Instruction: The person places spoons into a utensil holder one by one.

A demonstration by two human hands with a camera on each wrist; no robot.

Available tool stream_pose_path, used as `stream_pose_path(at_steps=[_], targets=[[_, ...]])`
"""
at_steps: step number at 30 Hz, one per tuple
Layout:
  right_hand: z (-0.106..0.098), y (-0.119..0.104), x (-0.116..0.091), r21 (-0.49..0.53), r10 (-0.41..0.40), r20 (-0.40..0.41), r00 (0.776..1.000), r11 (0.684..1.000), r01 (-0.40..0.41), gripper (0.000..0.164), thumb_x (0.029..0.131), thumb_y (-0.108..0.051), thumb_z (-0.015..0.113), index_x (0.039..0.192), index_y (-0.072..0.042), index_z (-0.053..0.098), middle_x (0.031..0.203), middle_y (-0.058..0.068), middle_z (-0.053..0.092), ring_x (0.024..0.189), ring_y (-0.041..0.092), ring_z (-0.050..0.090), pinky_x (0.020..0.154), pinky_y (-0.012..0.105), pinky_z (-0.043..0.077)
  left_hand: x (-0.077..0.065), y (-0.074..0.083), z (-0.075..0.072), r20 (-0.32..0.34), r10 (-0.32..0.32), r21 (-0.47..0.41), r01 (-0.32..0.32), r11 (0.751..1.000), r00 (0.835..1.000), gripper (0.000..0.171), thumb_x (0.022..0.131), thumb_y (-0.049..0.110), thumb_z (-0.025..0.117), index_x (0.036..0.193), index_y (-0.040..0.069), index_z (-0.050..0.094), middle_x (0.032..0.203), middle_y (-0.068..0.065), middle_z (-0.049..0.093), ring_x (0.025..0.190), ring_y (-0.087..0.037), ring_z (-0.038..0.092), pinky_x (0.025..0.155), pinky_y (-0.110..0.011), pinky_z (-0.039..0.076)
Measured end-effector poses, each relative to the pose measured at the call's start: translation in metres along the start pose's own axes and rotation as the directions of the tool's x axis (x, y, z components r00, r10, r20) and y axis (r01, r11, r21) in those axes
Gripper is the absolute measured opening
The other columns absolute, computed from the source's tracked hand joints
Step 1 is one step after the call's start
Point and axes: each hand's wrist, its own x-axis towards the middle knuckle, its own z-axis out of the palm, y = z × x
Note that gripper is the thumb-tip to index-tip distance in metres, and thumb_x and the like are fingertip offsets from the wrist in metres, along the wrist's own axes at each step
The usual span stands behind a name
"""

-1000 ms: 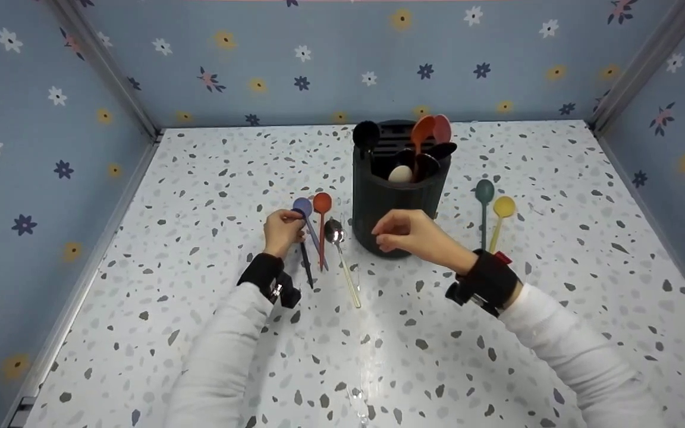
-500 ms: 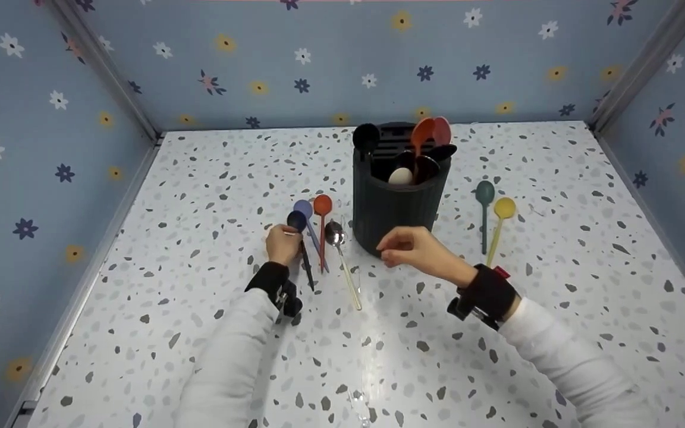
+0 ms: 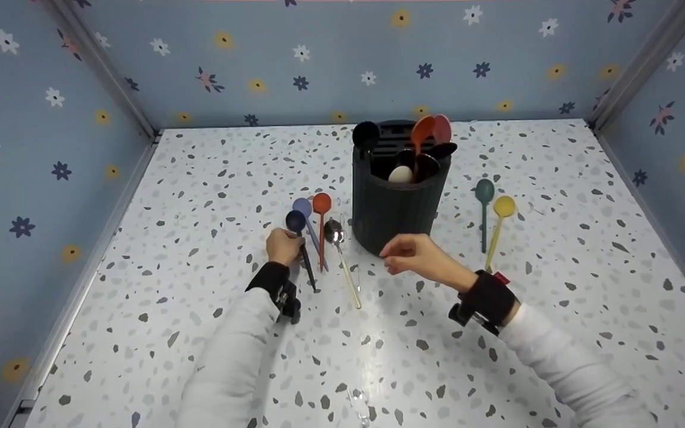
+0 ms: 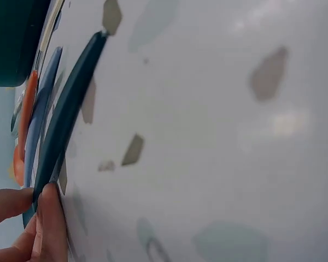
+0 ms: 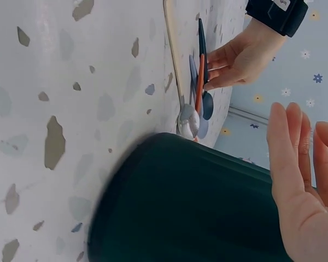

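My left hand pinches the handle of a dark navy spoon between thumb and fingers, its handle tip close to the tabletop. Right beside it lie a periwinkle spoon, an orange-red spoon and a metal spoon with a pale gold handle. In front of the black utensil holder hovers my right hand, fingers loosely bent, holding nothing. In the right wrist view its fingers overlap the holder's side.
Several spoons stand in the holder, among them an orange one, a pink one and a cream one. On the right lie a green spoon and a yellow spoon. Flowered panels border the speckled table.
My left hand has drawn back slightly toward me, bringing the navy spoon's bowl into view. The right hand has lowered a little along the holder's front, still holding nothing.
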Motion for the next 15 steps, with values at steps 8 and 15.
stream_pose_path(at_steps=[8, 15], targets=[[0.005, 0.011, -0.002, 0.023, 0.040, 0.018, 0.999, 0.999, -0.040, 0.021, 0.084, -0.004, 0.056, 0.100, 0.009, 0.056, 0.088, 0.019, 0.060, 0.082, 0.031, 0.061, 0.077, 0.043, 0.053, -0.003, 0.001, 0.001, 0.006, -0.065, -0.113, 0.065, 0.991, 0.998, 0.009, 0.065, 0.014, 0.063, 0.065, 0.005, 0.066, 0.047, -0.002, 0.058, 0.040, -0.014, 0.056, 0.040, -0.024, 0.051], [0.007, 0.019, -0.001, 0.051, 0.045, 0.022, 0.999, 0.998, -0.046, 0.022, 0.084, -0.002, 0.055, 0.102, 0.011, 0.054, 0.089, 0.019, 0.060, 0.083, 0.037, 0.060, 0.076, 0.044, 0.053, -0.025, 0.018, -0.016, 0.059, -0.100, -0.277, 0.113, 0.954, 0.993, 0.011, 0.068, 0.007, 0.058, 0.065, 0.001, 0.067, 0.048, -0.007, 0.060, 0.041, -0.017, 0.058, 0.038, -0.024, 0.051]])
